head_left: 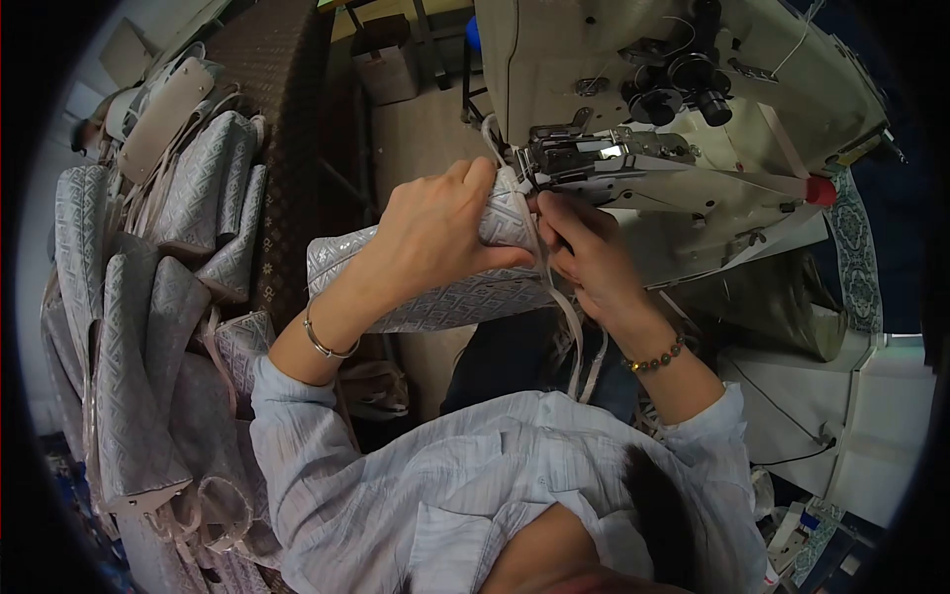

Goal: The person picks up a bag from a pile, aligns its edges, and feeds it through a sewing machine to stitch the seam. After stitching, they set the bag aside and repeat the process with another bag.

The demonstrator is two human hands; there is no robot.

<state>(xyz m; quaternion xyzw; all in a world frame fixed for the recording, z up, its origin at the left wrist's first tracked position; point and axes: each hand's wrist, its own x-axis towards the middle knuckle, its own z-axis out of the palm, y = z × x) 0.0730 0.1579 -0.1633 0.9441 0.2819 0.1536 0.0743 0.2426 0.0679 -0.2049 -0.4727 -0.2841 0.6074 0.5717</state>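
Observation:
A silver-grey patterned handbag (445, 297) lies under my arms, its upper end pushed up against the sewing head (564, 163) of an industrial sewing machine. My left hand (435, 233) is closed over that end, with the thumb stretched across the patterned side. Right beside the needle area, my right hand (594, 252) has its fingers curled in a pinch on the handbag's edge. The exact grip of its fingertips is partly hidden. A pale narrow strap (569, 312) runs from the edge between my hands and hangs down toward my lap.
Several similar patterned bags (139, 366) are piled on the left, beside a brown patterned cloth (287, 129). The machine body (574, 59) fills the upper right, with black thread dials (683, 84) and a red part (819, 191). A bin (386, 64) stands on the floor behind.

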